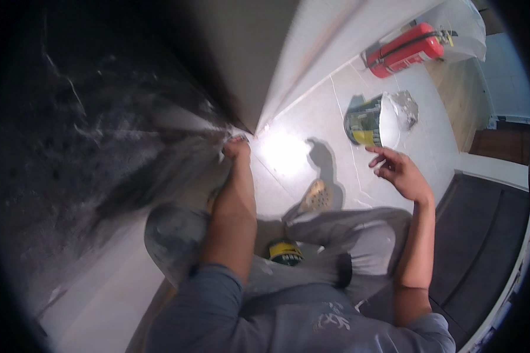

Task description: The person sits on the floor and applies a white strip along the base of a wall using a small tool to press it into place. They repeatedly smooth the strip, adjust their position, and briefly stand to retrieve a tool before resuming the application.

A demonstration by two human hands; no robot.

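**Firm sides, smeared mouth: mind the grip**

Your right hand (pixel 399 173) is free, its fingers spread and reaching toward the round, dark green pail with a yellow band and white-coated mouth (pixel 365 122). The pail is on the pale tiled floor (pixel 365 187), ahead and to your right, short of the red fire extinguisher (pixel 405 52); whether your fingertips touch it, you cannot tell from this angle. Expect stiff sides and, if it is well filled, a heavy, bottom-weighted lift. The white coating could be slippery, so take the pail by its cleaner side below the mouth; no handle can be made out. Your left hand (pixel 237 148) is low at the dark, scuffed wall panel (pixel 118 141), fingers curled; what they pinch, if anything, is too blurred to tell.
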